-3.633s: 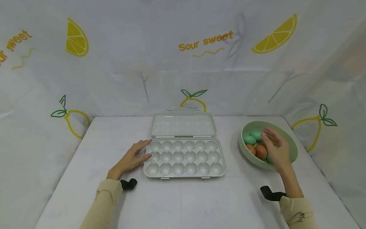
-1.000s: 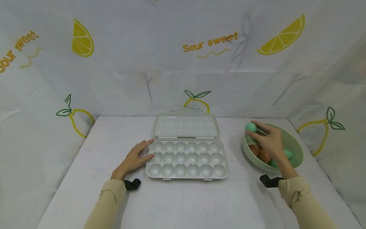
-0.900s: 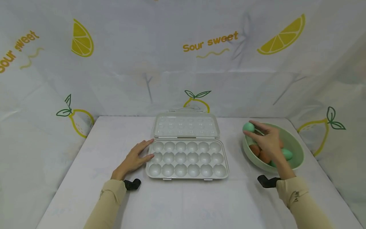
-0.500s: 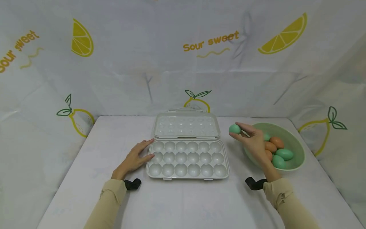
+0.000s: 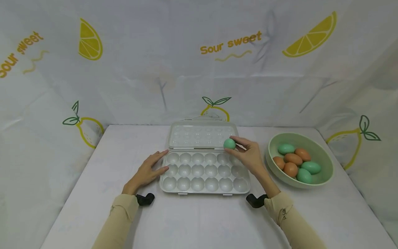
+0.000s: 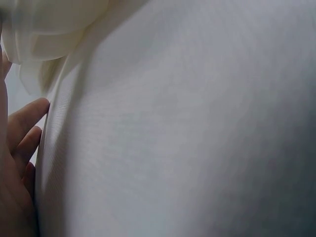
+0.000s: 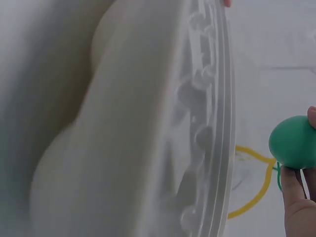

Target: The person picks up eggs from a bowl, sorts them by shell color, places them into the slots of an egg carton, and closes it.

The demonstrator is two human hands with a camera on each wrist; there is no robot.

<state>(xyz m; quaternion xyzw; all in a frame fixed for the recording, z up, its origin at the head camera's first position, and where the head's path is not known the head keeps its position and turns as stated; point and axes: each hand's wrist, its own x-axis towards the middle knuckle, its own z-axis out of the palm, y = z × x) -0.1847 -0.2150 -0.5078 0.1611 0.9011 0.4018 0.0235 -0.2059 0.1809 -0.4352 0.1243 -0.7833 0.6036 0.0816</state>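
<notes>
Transfer step, apparently: your right hand (image 5: 249, 155) pinched a green egg (image 5: 229, 144) over the open egg box (image 5: 204, 164); your relaxed left hand (image 5: 145, 173) touched its left side. Placement likely called for lowering it into a cup (image 5: 223, 159).

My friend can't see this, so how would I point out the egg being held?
On the white table, find the open egg tray. Near its right end, the right hand pinches a green egg. Every other egg in view lies in the green bowl.

A curtained booth (image 5: 130, 100); lemon-printed sheeting (image 5: 174, 65) backs and flanks a white table (image 5: 199, 221).
</notes>
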